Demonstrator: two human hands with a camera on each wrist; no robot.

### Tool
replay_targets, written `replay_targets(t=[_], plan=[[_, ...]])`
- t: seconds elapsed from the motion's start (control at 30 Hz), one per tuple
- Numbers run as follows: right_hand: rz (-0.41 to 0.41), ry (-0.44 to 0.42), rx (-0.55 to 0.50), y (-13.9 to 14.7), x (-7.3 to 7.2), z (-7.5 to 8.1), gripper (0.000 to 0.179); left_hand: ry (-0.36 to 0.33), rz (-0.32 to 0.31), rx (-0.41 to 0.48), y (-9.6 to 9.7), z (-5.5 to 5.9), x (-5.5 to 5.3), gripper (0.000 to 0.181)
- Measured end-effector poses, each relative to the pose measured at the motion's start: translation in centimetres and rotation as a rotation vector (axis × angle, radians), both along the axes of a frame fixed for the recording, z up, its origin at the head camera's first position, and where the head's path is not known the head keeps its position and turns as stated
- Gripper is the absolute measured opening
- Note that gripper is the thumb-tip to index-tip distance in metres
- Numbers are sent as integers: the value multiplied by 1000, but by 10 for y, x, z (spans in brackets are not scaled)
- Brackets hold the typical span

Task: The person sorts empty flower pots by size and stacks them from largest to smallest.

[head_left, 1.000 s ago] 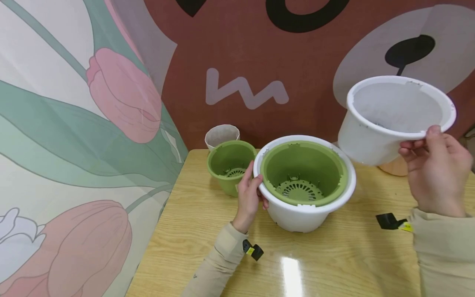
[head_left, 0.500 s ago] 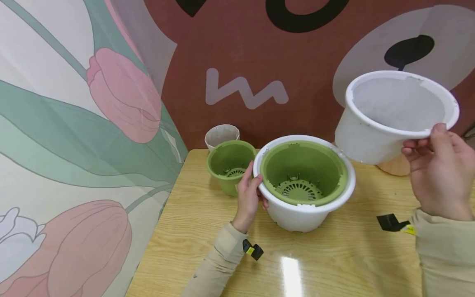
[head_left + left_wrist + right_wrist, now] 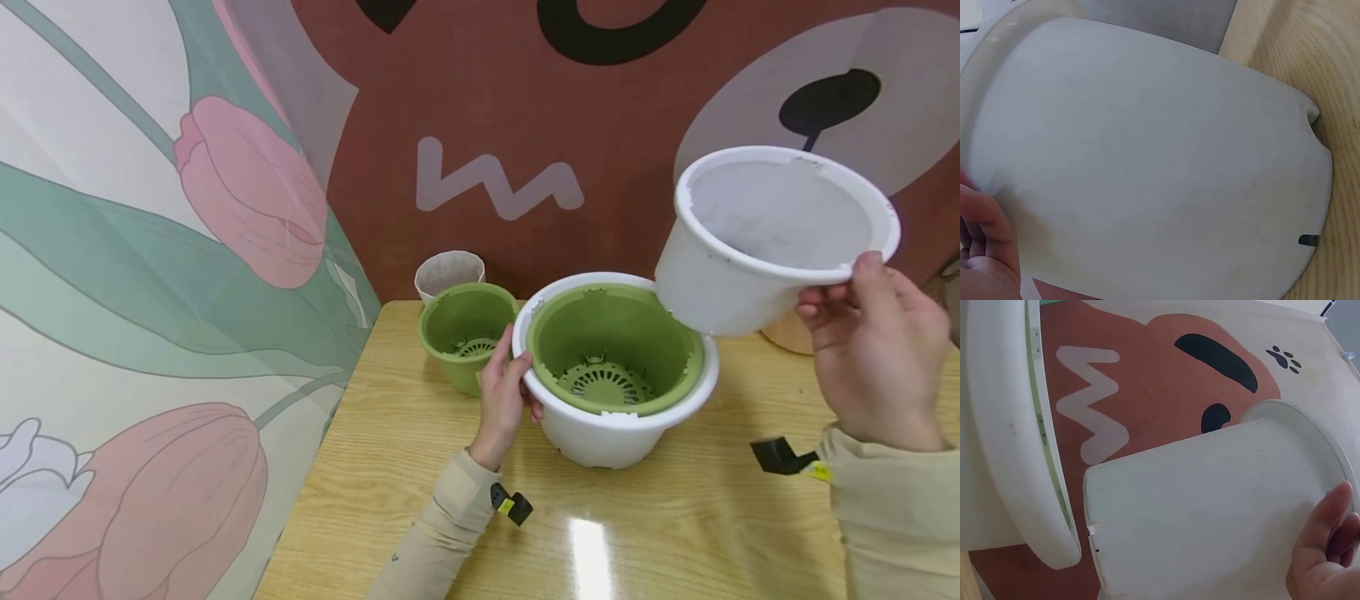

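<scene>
A large white pot (image 3: pixel 600 442) stands on the table with a green slotted pot (image 3: pixel 611 333) nested inside it. My left hand (image 3: pixel 501 404) grips its white rim at the left; the left wrist view shows the curled fingers (image 3: pixel 988 231) against the white wall. Up at the right, my right hand (image 3: pixel 881 358) pinches the rim of a second white pot (image 3: pixel 727 279), thumb on top and fingers under. That pot hangs tilted in the air, its inside smudged with dark specks. Its bottom overlaps the large pot's right rim in the head view; whether they touch I cannot tell.
A smaller green pot (image 3: pixel 457 367) stands left of the large one, with a whitish pot (image 3: pixel 448 271) behind it. Partly hidden behind the right hand is a peach-coloured object (image 3: pixel 791 333). A printed cloth wall (image 3: pixel 487 100) rises behind the wooden table (image 3: pixel 390 500).
The white pot in my right hand rose slightly, then moved left toward the large pot. My left hand and the pots on the table have stayed put.
</scene>
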State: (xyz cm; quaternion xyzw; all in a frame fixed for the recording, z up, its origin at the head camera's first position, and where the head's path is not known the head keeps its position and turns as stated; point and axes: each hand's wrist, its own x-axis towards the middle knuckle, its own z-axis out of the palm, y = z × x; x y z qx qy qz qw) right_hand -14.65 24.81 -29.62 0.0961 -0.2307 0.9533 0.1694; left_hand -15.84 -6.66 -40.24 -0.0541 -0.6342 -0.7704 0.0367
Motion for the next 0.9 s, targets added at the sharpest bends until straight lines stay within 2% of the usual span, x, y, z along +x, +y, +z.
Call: replay_targets(t=[0.4, 0.7, 0.9], plan=[[12, -18, 121, -10, 9, 3, 23, 1, -2, 5, 0, -2, 0, 56], [64, 74, 93, -22, 10, 4, 22, 13, -2, 4, -1, -2, 0, 56], [117, 69, 117, -26, 12, 4, 25, 12, -2, 1, 0, -1, 0, 56]])
